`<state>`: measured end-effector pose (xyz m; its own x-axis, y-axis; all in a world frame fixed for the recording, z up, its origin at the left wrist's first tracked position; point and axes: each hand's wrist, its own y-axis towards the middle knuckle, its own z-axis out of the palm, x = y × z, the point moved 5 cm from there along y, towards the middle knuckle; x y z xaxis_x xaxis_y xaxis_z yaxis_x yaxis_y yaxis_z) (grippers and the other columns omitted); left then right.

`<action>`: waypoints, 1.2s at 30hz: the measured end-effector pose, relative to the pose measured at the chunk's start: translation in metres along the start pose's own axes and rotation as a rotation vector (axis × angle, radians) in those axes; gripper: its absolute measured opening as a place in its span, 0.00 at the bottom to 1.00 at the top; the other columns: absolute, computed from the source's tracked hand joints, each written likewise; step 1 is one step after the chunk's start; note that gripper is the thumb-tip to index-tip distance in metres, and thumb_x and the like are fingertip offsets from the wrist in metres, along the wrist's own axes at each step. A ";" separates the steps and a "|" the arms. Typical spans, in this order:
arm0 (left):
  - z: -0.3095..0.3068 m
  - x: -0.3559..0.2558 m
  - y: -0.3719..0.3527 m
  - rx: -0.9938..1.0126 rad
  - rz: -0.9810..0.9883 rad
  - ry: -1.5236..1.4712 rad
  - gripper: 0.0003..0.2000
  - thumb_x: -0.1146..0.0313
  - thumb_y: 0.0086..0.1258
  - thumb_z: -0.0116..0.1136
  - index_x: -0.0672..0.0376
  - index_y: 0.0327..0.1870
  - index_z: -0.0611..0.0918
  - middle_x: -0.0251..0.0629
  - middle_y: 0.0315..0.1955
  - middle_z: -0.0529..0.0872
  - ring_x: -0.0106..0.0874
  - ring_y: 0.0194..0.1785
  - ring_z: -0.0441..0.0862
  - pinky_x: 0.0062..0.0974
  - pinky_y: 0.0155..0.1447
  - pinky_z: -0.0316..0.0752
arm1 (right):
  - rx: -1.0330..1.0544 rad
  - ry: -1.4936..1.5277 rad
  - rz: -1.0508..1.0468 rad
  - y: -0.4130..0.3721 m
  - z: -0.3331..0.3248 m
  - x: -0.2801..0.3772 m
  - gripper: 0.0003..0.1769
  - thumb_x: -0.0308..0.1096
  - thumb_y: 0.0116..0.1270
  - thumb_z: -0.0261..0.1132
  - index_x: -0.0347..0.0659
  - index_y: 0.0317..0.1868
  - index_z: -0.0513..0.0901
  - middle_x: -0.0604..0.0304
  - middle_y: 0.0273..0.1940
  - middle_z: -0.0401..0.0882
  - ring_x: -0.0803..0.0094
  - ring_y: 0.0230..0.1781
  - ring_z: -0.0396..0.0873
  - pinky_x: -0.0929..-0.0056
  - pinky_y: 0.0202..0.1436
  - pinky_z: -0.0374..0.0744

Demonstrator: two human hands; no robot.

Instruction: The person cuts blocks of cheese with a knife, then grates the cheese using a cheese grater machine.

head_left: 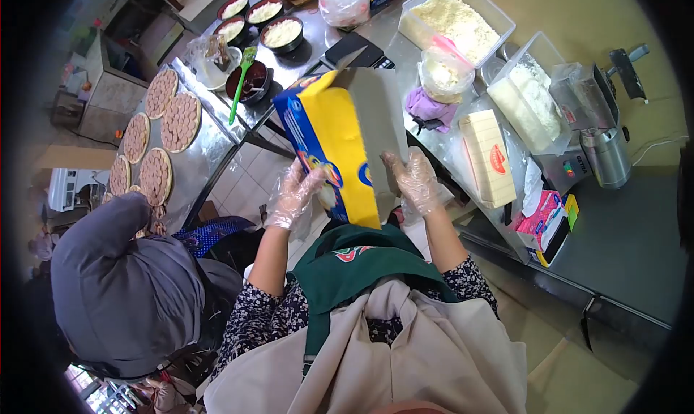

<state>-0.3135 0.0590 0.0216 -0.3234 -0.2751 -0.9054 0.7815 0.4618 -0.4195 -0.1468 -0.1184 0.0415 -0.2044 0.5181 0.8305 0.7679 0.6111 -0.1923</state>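
Left hand, right hand, crinkly plastic gloves, both grasping glossy yellow-blue cardboard box.

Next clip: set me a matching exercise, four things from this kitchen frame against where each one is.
Things:
1. yellow and blue box
2. green spatula
3. pale block
4. purple cloth

Places:
A. at the dark bowl
B. flat on the steel counter
C. beside the clear bag
D. between the gloved left hand and right hand

Pairs: 1-D, 2-A, 3-B, 4-C.
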 end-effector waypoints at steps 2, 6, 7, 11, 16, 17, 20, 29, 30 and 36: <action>-0.006 0.024 0.008 -0.048 0.172 -0.180 0.25 0.57 0.70 0.62 0.62 0.63 0.72 0.35 0.54 0.80 0.25 0.55 0.76 0.25 0.59 0.72 | 0.000 -0.127 0.122 -0.002 0.013 0.006 0.26 0.51 0.66 0.63 0.30 0.44 0.81 0.39 0.36 0.83 0.48 0.39 0.84 0.58 0.43 0.79; -0.025 0.072 -0.011 -0.076 -0.033 -0.193 0.22 0.56 0.70 0.62 0.60 0.58 0.75 0.30 0.46 0.82 0.20 0.44 0.78 0.21 0.46 0.74 | 0.030 -0.075 0.191 0.001 0.061 -0.011 0.25 0.50 0.65 0.64 0.31 0.43 0.82 0.43 0.37 0.85 0.51 0.40 0.84 0.59 0.47 0.78; -0.026 0.089 -0.017 -0.121 -0.139 -0.278 0.22 0.54 0.68 0.64 0.58 0.55 0.77 0.27 0.39 0.82 0.19 0.36 0.77 0.20 0.35 0.71 | 0.052 -0.080 0.198 0.006 0.076 -0.029 0.25 0.50 0.65 0.64 0.31 0.43 0.82 0.43 0.37 0.85 0.51 0.40 0.84 0.59 0.47 0.78; -0.022 0.136 -0.040 -0.137 -0.613 -0.041 0.22 0.52 0.66 0.65 0.58 0.53 0.78 0.27 0.35 0.82 0.21 0.34 0.77 0.23 0.31 0.70 | 0.268 0.177 0.247 0.013 0.128 -0.082 0.20 0.44 0.66 0.64 0.34 0.46 0.84 0.47 0.40 0.85 0.59 0.41 0.82 0.65 0.48 0.78; 0.006 0.214 -0.059 -0.321 -0.598 -0.466 0.23 0.57 0.68 0.64 0.59 0.58 0.75 0.32 0.42 0.83 0.26 0.40 0.81 0.28 0.46 0.77 | 0.477 0.064 0.542 0.016 0.170 -0.124 0.41 0.50 0.64 0.68 0.24 0.65 0.67 0.42 0.62 0.74 0.60 0.65 0.71 0.71 0.66 0.68; 0.010 0.220 -0.058 -0.386 -0.583 -0.623 0.23 0.58 0.69 0.63 0.59 0.59 0.74 0.32 0.44 0.84 0.26 0.42 0.82 0.27 0.49 0.78 | 0.591 0.207 0.701 0.018 0.175 -0.131 0.53 0.52 0.61 0.70 0.22 0.71 0.55 0.40 0.71 0.60 0.59 0.75 0.55 0.69 0.74 0.56; -0.003 0.267 -0.046 -0.424 -0.674 -0.652 0.23 0.60 0.70 0.62 0.60 0.61 0.72 0.33 0.47 0.84 0.26 0.47 0.82 0.27 0.55 0.77 | 0.632 0.329 0.819 0.025 0.207 -0.191 0.56 0.52 0.60 0.71 0.21 0.72 0.51 0.38 0.72 0.56 0.56 0.74 0.56 0.69 0.75 0.55; 0.017 0.353 -0.008 -0.257 -0.909 -0.868 0.20 0.67 0.68 0.64 0.59 0.59 0.76 0.36 0.51 0.84 0.31 0.52 0.83 0.32 0.58 0.78 | 0.817 0.661 1.019 0.044 0.256 -0.300 0.57 0.49 0.60 0.72 0.24 0.73 0.45 0.49 0.72 0.59 0.63 0.76 0.51 0.67 0.77 0.43; 0.023 0.354 0.001 -0.247 -0.892 -0.887 0.22 0.63 0.66 0.66 0.58 0.59 0.75 0.36 0.51 0.84 0.32 0.51 0.84 0.33 0.58 0.79 | 0.871 0.614 1.018 0.045 0.262 -0.312 0.54 0.47 0.63 0.71 0.24 0.73 0.48 0.53 0.72 0.60 0.66 0.76 0.50 0.66 0.77 0.43; 0.030 0.410 0.041 -0.412 -0.853 -0.767 0.24 0.67 0.61 0.71 0.62 0.57 0.76 0.38 0.49 0.85 0.30 0.47 0.85 0.31 0.55 0.80 | 0.695 0.787 0.796 0.070 0.255 -0.355 0.44 0.46 0.69 0.63 0.45 0.77 0.49 0.52 0.74 0.55 0.64 0.76 0.50 0.62 0.75 0.52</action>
<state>-0.3977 -0.0603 -0.3654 -0.1426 -0.9833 -0.1134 0.1992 0.0837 -0.9764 -0.1756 -0.1071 -0.3997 0.7425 0.5367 0.4009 -0.0055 0.6033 -0.7975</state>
